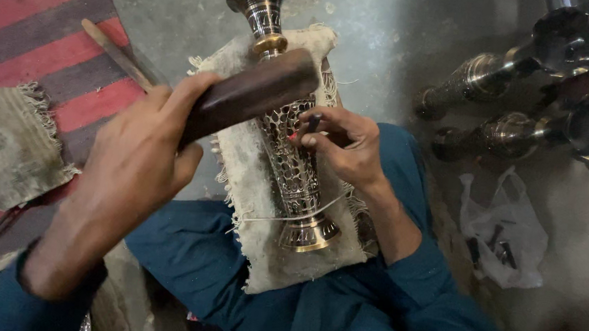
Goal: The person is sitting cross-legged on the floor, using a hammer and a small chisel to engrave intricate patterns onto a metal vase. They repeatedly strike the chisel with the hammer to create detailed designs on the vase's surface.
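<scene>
1. A metal vase (294, 165) with pierced, lattice-like sides lies lengthwise on a frayed cloth (255, 239) spread over the person's lap; its brass foot points toward the person and its dark flared mouth points away
2. The left hand (135, 168) is closed around a dark wooden mallet (251, 93), fingers wrapped over the near end; the mallet's head hangs above the vase's neck, just over the brass ring there, and whether it touches the vase cannot be told
3. The right hand (344, 145) rests on the vase's middle, thumb and fingertips pinched on a small dark punch (312, 124) whose tip meets the pierced wall
4. A thin white cord (284, 216) crosses the vase near its foot and runs over the cloth
5. The person's legs, in teal trousers (339, 314), sit under the cloth on both sides of the vase
6. Left of the vase, a red and grey striped rug (34, 37) covers the floor, with a worn scrap of fabric (6, 145) on it and a wooden stick (116, 53) lying slantwise just beyond the left hand
7. Right of the vase, well apart, several more vases (521, 91) lie on the concrete floor, dark and shiny
8. Nearer the person than those, a crumpled white plastic bag (500, 232) with small dark pieces inside lies on the floor
</scene>
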{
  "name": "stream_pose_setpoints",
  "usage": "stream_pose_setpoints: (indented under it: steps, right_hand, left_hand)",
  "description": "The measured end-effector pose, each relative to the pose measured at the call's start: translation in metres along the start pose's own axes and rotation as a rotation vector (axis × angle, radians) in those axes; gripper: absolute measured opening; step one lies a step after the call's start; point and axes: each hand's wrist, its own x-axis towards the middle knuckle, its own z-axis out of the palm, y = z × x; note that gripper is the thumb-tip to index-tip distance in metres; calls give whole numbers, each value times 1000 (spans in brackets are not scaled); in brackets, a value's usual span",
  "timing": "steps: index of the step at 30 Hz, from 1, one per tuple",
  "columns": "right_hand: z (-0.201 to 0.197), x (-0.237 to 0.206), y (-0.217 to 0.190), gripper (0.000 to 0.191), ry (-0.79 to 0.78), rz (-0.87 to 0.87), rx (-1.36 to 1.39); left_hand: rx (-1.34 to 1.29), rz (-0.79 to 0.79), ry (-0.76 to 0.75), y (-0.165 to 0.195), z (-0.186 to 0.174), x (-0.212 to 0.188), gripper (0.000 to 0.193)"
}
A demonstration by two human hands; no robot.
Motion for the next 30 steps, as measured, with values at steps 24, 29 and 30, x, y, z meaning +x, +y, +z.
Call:
stream_pose_setpoints:
  steps: [24, 29, 30]
  right_hand:
    - [-4, 1, -3, 23, -29, -10, -92]
    - [-5, 4, -2, 24, -50, -51, -46]
    - [-6, 3, -2, 24, -55, -48, -54]
  left_hand:
    - [546, 103, -90, -1, 5, 20, 54]
    - [390, 29, -153, -6, 7, 24, 57]
    - [530, 52, -157, -4, 10, 25, 49]
